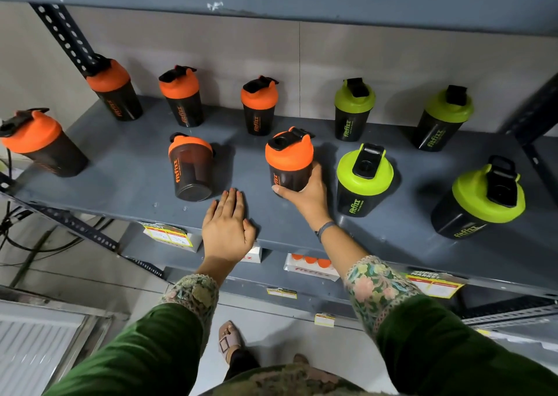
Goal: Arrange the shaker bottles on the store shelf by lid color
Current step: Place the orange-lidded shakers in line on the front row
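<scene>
Head view: a grey shelf [126,184] carries ten dark shaker bottles, all capped, so what is inside cannot be told. Six have orange lids and fill the left and middle; four have green lids and stand toward the right end.

The right hand [305,193] has its grip closed round the lower body of an orange-lid bottle [289,160] standing upright in the front row near the middle of the shelf, thumb on the left side, fingers on the right. Just beside it on the right stands a green-lid bottle [363,178].

The left hand [228,223] lies flat and open on the front edge of the shelf, holding nothing, fingertips near the base of a tilted bottle [191,166] with an orange lid.
</scene>
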`<state>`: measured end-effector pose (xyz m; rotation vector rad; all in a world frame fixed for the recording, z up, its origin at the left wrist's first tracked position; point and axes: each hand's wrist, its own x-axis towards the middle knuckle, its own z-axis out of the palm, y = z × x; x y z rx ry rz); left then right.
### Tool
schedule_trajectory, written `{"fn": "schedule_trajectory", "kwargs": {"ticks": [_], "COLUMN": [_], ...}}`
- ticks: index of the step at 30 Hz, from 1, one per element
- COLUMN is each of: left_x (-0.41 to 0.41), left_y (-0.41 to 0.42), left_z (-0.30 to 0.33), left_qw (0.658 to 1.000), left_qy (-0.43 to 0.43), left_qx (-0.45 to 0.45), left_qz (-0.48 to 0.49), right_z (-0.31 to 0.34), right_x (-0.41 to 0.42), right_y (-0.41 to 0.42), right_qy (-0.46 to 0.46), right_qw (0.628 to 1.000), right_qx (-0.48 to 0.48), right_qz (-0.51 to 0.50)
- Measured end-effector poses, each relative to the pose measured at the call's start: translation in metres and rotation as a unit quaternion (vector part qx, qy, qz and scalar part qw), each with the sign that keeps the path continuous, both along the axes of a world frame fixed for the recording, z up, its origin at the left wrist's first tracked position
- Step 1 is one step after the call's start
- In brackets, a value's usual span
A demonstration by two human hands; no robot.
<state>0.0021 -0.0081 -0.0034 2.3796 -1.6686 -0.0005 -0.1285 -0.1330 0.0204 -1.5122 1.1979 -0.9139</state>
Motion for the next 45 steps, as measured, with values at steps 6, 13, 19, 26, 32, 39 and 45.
{"fn": "schedule_trajectory", "kwargs": {"ticks": [6,13,19,26,32,39,45], "left_x": [0.001,-0.001,-0.002,0.022,0.129,0.220,0.234], "left_y": [0.000,0.002,0.005,0.057,0.083,0.065,0.062], "left_z": [-0.001,0.000,0.003,-0.004,0.010,0.013,0.001], "left_qw": [1.000,1.000,0.999,0.985,0.980,0.992,0.996], "left_qy": [-0.006,-0.007,0.014,0.039,0.018,0.015,0.022], "left_qx": [-0.005,-0.018,-0.040,-0.166,-0.111,0.010,0.006], "left_qz": [-0.003,-0.008,-0.020,0.014,0.162,0.128,0.089], "right_z": [0.033,0.107,0.125,0.119,0.116,0.122,0.087], "right_x": [-0.032,-0.084,-0.100,-0.080,-0.015,0.116,0.218], "right_y": [0.047,0.104,0.119,0.114,0.108,0.098,0.081], "right_qy": [-0.169,-0.285,-0.231,-0.238,-0.174,-0.196,-0.031], "right_qw": [0.960,0.890,0.910,0.902,0.933,0.940,0.988], "right_qx": [0.208,0.320,0.277,0.321,0.289,0.171,0.007], "right_qz": [0.086,0.156,0.204,0.163,0.127,0.222,0.148]}}
